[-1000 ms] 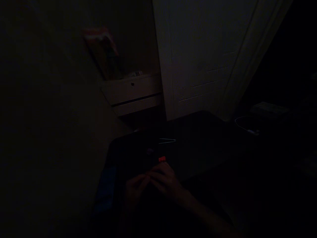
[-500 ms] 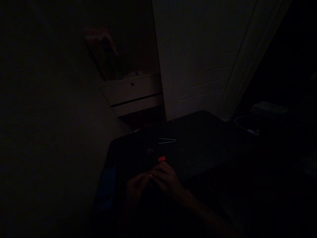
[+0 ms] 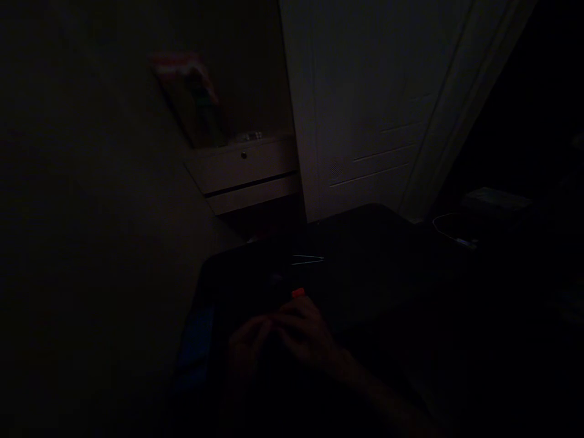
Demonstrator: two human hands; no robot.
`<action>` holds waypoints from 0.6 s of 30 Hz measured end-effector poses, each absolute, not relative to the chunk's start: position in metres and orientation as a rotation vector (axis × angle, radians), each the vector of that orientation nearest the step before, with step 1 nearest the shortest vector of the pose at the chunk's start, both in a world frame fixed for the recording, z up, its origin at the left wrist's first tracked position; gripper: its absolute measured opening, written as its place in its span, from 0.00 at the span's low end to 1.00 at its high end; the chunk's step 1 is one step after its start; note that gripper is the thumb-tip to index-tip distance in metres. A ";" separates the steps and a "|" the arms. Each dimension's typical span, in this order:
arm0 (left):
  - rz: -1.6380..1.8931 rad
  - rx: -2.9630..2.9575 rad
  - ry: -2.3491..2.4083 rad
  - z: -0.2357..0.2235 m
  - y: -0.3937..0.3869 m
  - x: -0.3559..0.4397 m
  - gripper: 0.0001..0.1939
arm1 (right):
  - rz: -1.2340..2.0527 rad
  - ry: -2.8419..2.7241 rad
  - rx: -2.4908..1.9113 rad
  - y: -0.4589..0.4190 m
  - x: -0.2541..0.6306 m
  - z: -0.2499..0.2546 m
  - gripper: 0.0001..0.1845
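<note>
The view is very dark. My left hand [image 3: 247, 342] and my right hand [image 3: 303, 328] meet at the fingertips over the near part of the dark table [image 3: 365, 261]. Both are closed in a pinch, and whatever lies between the fingers is too small and dim to name. Just beyond my right knuckles sits a bright orange lump [image 3: 298, 292]. Farther off lies a thin V-shaped pair of light strips [image 3: 308, 260], like tweezers. A faint dark lump [image 3: 276, 278] rests left of the orange one.
A blue flat object [image 3: 196, 347] is at the table's left edge. Behind stand a drawer unit [image 3: 246, 170] with a red-topped picture or package [image 3: 187, 91] above it, and a pale door [image 3: 360, 121]. A white cable [image 3: 442, 228] and a box [image 3: 495, 199] are at right.
My hands have shifted slightly left, still pinched together. A small orange glint at my fingertips no longer shows. The lump, the strips and the table stay in place.
</note>
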State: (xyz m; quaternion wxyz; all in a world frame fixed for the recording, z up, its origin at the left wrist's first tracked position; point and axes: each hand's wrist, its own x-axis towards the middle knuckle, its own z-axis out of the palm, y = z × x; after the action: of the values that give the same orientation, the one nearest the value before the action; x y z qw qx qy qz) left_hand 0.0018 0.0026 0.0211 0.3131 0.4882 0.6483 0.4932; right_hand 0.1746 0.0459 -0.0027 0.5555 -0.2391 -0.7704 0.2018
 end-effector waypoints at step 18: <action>1.518 1.052 1.582 0.019 -0.002 0.011 0.16 | 0.027 -2.211 -1.215 0.047 0.179 -0.020 0.15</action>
State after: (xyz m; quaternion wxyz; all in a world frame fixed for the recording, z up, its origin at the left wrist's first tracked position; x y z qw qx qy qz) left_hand 0.0111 -0.0017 0.0191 0.3476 0.4057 0.6101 0.5852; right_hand 0.1789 0.0467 -0.0202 0.3045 -0.4589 -0.8347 0.0100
